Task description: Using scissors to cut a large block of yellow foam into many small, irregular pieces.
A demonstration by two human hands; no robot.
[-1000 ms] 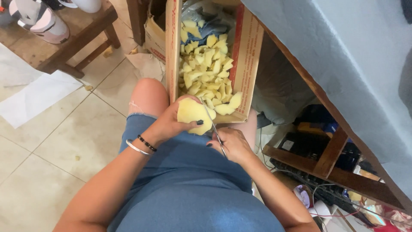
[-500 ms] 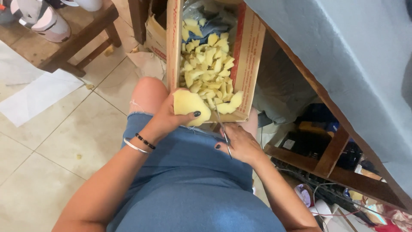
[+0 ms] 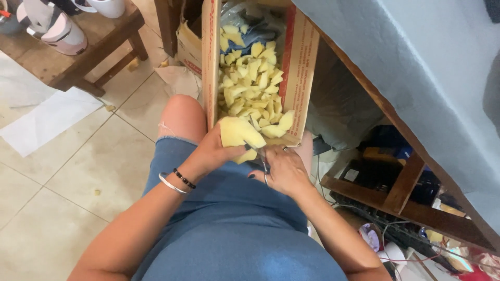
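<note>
Over lap: left hand (image 3: 211, 151) grips peeled potato (image 3: 238, 136); right hand (image 3: 284, 171) clasps knife (image 3: 259, 148).

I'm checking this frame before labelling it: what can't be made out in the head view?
- Small knife: the blade is mostly hidden between the pale yellow peeled chunk and the right hand.
- Left hand: the chunk covers its fingertips.
- Long cardboard box of cut yellow pieces: the top edge cuts off its far end.
- White cup: the top edge cuts it off.

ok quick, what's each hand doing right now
Left hand: closed around a pale yellow peeled chunk.
Right hand: closed on a knife, blade at the chunk.
</note>
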